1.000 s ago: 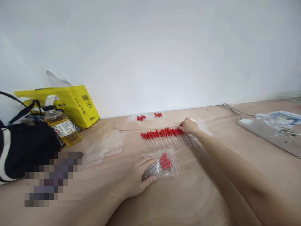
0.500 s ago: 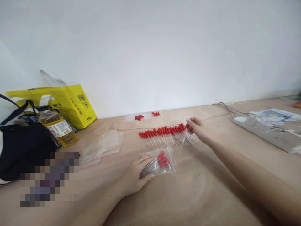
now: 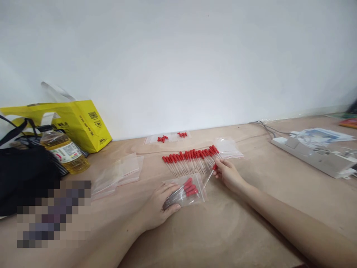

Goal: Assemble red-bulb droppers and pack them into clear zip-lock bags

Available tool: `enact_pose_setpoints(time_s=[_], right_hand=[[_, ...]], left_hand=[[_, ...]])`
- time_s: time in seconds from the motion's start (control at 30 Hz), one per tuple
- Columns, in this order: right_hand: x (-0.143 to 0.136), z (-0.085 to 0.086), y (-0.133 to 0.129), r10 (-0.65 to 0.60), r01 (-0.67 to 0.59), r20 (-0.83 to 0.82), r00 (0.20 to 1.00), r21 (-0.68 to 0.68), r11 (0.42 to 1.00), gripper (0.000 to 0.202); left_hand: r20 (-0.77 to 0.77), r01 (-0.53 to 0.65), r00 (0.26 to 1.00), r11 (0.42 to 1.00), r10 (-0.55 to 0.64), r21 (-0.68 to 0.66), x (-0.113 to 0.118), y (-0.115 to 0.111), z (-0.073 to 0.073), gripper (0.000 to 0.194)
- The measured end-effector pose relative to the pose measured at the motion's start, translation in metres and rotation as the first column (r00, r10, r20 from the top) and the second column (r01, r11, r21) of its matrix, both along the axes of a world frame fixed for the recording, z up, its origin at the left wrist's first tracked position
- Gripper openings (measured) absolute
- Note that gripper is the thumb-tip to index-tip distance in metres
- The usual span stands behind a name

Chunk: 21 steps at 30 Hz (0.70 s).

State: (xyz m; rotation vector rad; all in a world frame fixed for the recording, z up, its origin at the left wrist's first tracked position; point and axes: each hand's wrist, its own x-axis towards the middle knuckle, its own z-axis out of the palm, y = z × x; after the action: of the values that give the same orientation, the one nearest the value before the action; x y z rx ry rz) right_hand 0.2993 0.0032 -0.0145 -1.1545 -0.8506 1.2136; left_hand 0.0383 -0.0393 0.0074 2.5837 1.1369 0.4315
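Note:
My left hand (image 3: pixel 161 201) is closed on the near-left end of a clear zip bag (image 3: pixel 199 199), whose mouth points right. Several droppers with red rubber bulbs (image 3: pixel 192 188) lie inside it. Between the thumb and fingers of my right hand (image 3: pixel 227 173) is one dropper (image 3: pixel 209 176), pinched by its red bulb, its clear tip slanting down left toward the bag's opening. Just beyond, a row of droppers (image 3: pixel 189 160) lies side by side, bulbs pointing away from me.
Flat clear bags (image 3: pixel 119 173) lie to the left, and another stack of clear bags (image 3: pixel 230 148) behind my right hand. Bagged droppers (image 3: pixel 173 137) rest near the wall. An oil bottle (image 3: pixel 65 152) and yellow bag (image 3: pixel 95 126) stand left; a power strip (image 3: pixel 309 156) lies right.
My right hand has come from the row's right end toward me and left, bringing one dropper close to the bag. My left hand stays on the bag. The view has shifted slightly.

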Motion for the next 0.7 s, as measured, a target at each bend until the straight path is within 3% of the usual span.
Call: enact_pose_setpoints(time_s=[0.3, 0.53, 0.6, 0.7], right_hand=[[-0.005, -0.001, -0.017, 0.228, -0.244, -0.170, 0.959, -0.079, 0.967, 0.015], [-0.005, 0.003, -0.020, 0.273, -0.310, -0.260, 0.926, -0.111, 0.944, 0.013], [-0.005, 0.005, -0.023, 0.362, -0.395, -0.231, 0.903, -0.112, 0.912, 0.018], [-0.003, 0.005, -0.027, 0.561, -0.568, -0.087, 0.823, -0.117, 0.815, 0.027]], left_hand=[[0.009, -0.010, 1.000, 1.000, 0.010, 0.000, 0.000, 0.001, -0.001, 0.044], [-0.023, -0.029, 0.999, 1.000, 0.028, -0.013, 0.000, 0.000, 0.000, 0.047], [-0.013, -0.025, 1.000, 1.000, 0.025, -0.012, 0.000, 0.001, -0.001, 0.046], [0.012, -0.018, 1.000, 1.000, 0.018, -0.011, 0.000, 0.001, -0.001, 0.045]])
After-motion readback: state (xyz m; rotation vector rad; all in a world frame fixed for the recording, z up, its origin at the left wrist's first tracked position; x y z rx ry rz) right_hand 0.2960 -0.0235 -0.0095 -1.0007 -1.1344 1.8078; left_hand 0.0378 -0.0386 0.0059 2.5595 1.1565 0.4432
